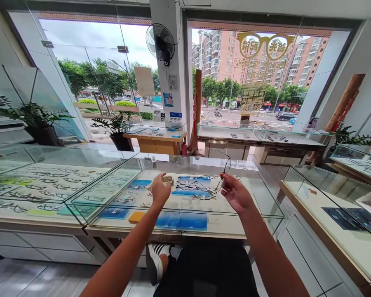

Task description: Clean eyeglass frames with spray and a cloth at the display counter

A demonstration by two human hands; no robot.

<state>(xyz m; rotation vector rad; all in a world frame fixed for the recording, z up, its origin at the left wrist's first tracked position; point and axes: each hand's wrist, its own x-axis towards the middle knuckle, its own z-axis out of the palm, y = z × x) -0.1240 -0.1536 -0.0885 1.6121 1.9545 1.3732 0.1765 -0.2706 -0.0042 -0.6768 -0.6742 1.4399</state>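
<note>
My right hand [236,193] pinches a pair of thin dark-framed eyeglasses [227,164], raised above the glass display counter [200,163]. One lens ring stands above the fingers and a thin temple reaches left; the rest of the frame blends with the spectacles behind it. In my left hand [161,189] is a bunched beige cloth [168,180], closed in the fingers to the left of the eyeglasses. A small clear bottle [154,162] stands on the countertop beyond my left hand. Under the glass lie several spectacle frames [193,185] on a pale base with blue panels.
Another glass case [46,181] with rows of spectacles adjoins on the left. On the right stands a separate display case [324,206]. My knees are against the counter's front, with a striped shoe [154,264] below. A wall fan [160,41] hangs between the windows.
</note>
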